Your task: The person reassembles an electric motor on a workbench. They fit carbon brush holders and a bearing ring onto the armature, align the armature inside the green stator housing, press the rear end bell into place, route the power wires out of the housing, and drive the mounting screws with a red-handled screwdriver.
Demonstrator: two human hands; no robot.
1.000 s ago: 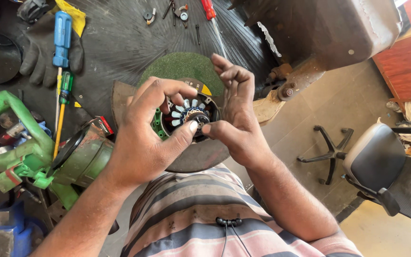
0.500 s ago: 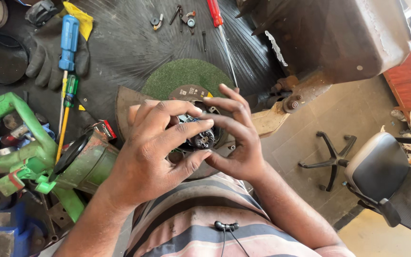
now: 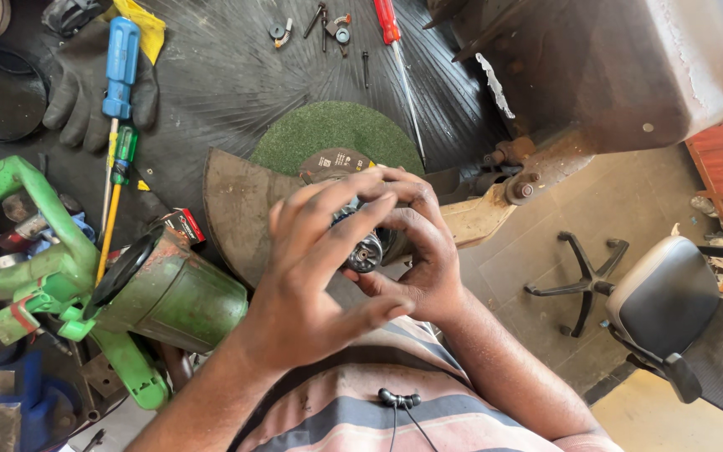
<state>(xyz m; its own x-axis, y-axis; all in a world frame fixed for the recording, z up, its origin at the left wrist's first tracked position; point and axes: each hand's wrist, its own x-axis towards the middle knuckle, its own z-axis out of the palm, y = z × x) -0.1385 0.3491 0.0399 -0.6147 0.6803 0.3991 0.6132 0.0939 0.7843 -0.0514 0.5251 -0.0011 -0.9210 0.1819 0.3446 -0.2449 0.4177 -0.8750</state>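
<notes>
Both my hands are cupped around a small dark motor rotor with a metal bearing end (image 3: pixel 366 250), held over the workbench in front of my chest. My left hand (image 3: pixel 311 285) covers it from the left and above, fingers spread over the top. My right hand (image 3: pixel 424 251) grips it from the right and below. Most of the part is hidden by my fingers. Behind it lies a green abrasive disc (image 3: pixel 336 134) on the black rubber mat (image 3: pixel 228 75). A green power tool body (image 3: pixel 169 293) lies on the left.
A blue-handled screwdriver (image 3: pixel 119 63), a green-handled one (image 3: pixel 123 155) and a red-handled one (image 3: pixel 388 21) lie on the mat, with a black glove (image 3: pixel 73 92) and small screws (image 3: pixel 332 29). A rusty metal casing (image 3: pixel 604 75) stands at the right. An office chair (image 3: pixel 654 301) stands on the floor.
The part has been turned in my hands: its fan face showed before, its bearing end shows now. My fingers have closed further around it.
</notes>
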